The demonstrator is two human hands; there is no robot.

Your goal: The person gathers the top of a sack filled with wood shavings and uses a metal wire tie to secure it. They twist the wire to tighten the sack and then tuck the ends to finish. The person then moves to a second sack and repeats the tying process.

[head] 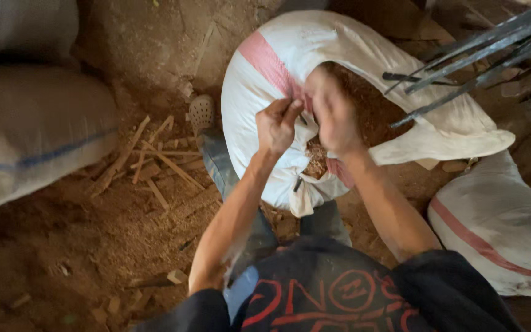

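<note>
You are standing over a big white woven sack with a pink stripe [259, 92], and it sits on the brown dirt floor [93, 233] right in front of your legs. The sack is full of brown sawdust [370, 104], and its mouth is partly open at the top. Your left hand [276, 125] is pinched shut on the edge of the sack mouth, with something thin and dark held in its fingers [290, 109] (it is too small to tell what). Your right hand [334, 114] is blurry, so I cannot tell if its fingers are open or closed, but it sits just beside the left one on the same edge. It looks like you are at the step of closing up the sack mouth. The next move calls for holding both sides of the edge tight together so no sawdust spills out. Thin wood scraps [155, 157] lie on the floor to your left, and another white sack with a pink stripe [499, 227] lies near on your right.
</note>
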